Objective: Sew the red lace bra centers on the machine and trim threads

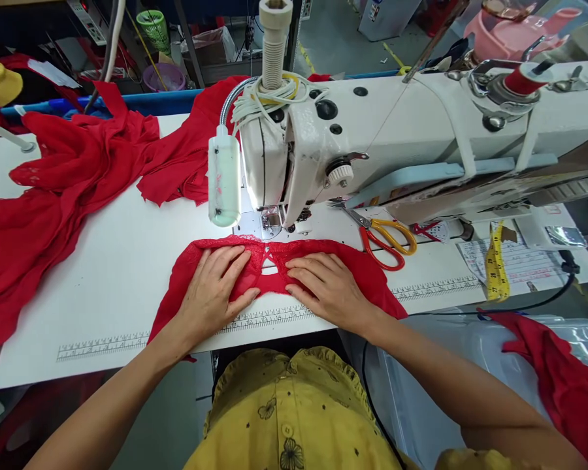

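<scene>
A red lace-edged garment piece (pixel 372 277) lies spread on the white table just in front of the sewing machine (pixel 274 156). My left hand (pixel 216 287) rests flat on its left half, fingers stretched out over the lace. On the right half lies my right hand (pixel 326 287), its fingers also extended and pressing the cloth. Between the hands, a small gap with crossing red strips shows at the garment's centre. The garment's upper edge is close to the presser foot (pixel 270 222); whether it touches is hard to see.
Scissors with orange and yellow handles (pixel 385 241) lie right of the needle area. Past them are a yellow tape measure (pixel 496 264) and a written paper sheet (pixel 529 264). More red fabric (pixel 68 189) heaps at left. A lamp (pixel 224 176) hangs beside the machine head.
</scene>
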`<state>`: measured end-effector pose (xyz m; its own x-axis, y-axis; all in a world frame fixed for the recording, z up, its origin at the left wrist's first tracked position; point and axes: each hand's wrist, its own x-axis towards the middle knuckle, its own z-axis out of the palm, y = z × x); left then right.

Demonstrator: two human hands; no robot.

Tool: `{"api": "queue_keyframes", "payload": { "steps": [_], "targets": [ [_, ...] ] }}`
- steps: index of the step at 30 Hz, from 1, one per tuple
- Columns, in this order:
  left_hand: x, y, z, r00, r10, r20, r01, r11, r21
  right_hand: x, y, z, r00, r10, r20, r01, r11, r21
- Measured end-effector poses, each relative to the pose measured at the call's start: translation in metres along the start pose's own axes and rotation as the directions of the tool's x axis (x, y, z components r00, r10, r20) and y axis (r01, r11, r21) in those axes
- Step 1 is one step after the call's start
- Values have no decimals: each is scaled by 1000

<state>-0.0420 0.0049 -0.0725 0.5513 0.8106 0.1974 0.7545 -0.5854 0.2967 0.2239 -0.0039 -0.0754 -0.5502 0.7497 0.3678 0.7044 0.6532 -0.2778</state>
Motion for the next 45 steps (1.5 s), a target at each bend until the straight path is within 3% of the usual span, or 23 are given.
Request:
{"api": "queue_keyframes", "payload": {
  "steps": [10, 14, 18, 21, 24, 27, 28, 30, 32, 33, 34, 35, 37, 39, 41, 45],
  "targets": [
    [0, 1, -1, 1000, -5, 3, 5, 1000, -26, -1, -1, 2, 1000, 0, 0, 0, 1000, 5],
    [0, 4, -5, 1000, 3, 15, -3, 1000, -17, 2, -1, -9, 999, -31, -9, 31, 1000, 4],
    [7, -3, -15, 997, -17, -71, 18, 1000, 21, 7, 10, -26, 992, 89, -91, -102, 984, -144],
    [14, -19, -21, 988, -139, -68, 143, 988, 60, 8, 22, -25, 981, 180, -73, -193, 938, -289],
    [21, -30, -27, 973, -225, 44, 221, 972, 83, 8, 27, -16, 991, 133, -33, -137, 937, -321],
    [26, -30, -40, 981, -187, 53, 182, 979, 88, 9, 27, -19, 984, -8, -179, -61, 924, -376],
    [27, -29, -47, 983, -185, -6, 185, 977, 102, 9, 27, -25, 970, -52, -236, -47, 918, -394],
    [25, -27, -60, 946, -161, -282, 211, 965, 154, 7, 26, -39, 938, -122, -325, -16, 921, -390],
    [16, -28, -67, 797, -15, -604, 186, 957, 222, 1, 22, -51, 900, -215, -378, 77, 934, -349],
    [8, -29, -67, 725, 90, -683, 133, 955, 267, -4, 19, -54, 878, -276, -390, 150, 934, -325],
    [-1, -31, -64, 704, 175, -688, 64, 950, 307, -10, 15, -54, 865, -336, -372, 230, 925, -301],
    [-12, -32, -59, 750, 226, -621, -17, 946, 324, -17, 10, -52, 867, -381, -321, 297, 913, -280],
    [-36, -35, -45, 904, 176, -390, -58, 953, 296, -30, -1, -41, 910, -394, -132, 358, 905, -229],
    [-57, -35, -33, 970, 51, -238, 5, 973, 231, -42, -10, -30, 931, -364, 19, 361, 914, -183],
    [-69, -30, -28, 970, -57, -238, 98, 981, 165, -48, -16, -27, 931, -355, 83, 364, 919, -152],
    [-62, 3, -32, 904, -129, -408, 172, 982, 71, -38, -18, -40, 941, -327, 82, 333, 941, -65]
  ]
}}
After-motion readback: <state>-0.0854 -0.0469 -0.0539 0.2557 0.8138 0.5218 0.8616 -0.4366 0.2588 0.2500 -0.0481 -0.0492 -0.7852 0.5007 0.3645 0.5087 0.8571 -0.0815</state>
